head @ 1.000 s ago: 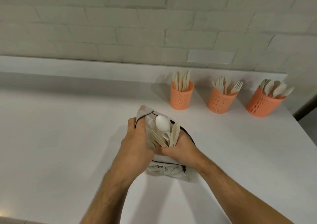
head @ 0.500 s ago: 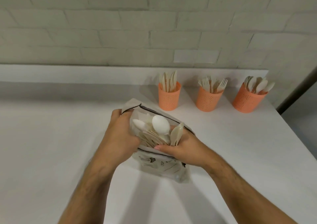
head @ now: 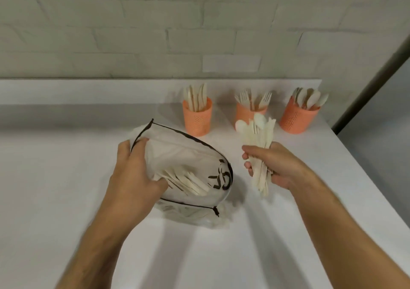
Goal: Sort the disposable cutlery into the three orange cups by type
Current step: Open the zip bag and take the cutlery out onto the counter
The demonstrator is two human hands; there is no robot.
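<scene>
Item 1, pouch (head: 188, 155): pale zip bag lying on the white counter (head: 55, 178), mouth gaping upward. The left hand (head: 135, 178) pinches its near-left rim, fingers curled over the edge and thumb pressed into the mouth, probably to keep the opening spread and the bag from sliding. Several pale handles (head: 188, 183) remain inside, lying flat toward the bottom.

Item 2, bundle of cutlery (head: 259, 151): a mixed handful clear of the pouch, to its right, above the counter. The right hand (head: 273, 164) is closed around the handles in a full fist, heads fanned upward; at least 1 spoon bowl shows, the rest too blurred to type. Holding by the handles likely leaves the heads readable for sorting.

Item 3, 3 orange cups in a row at the back, near the wall, well apart from the pouch:
- left cup (head: 197, 120), knives, handles down;
- middle cup (head: 246, 112), forks, partly hidden behind the bundle;
- right cup (head: 298, 119), spoons.

Each cup already holds 1 type, so the sort appears partly done, with the handful and pouch remainder outstanding.
</scene>
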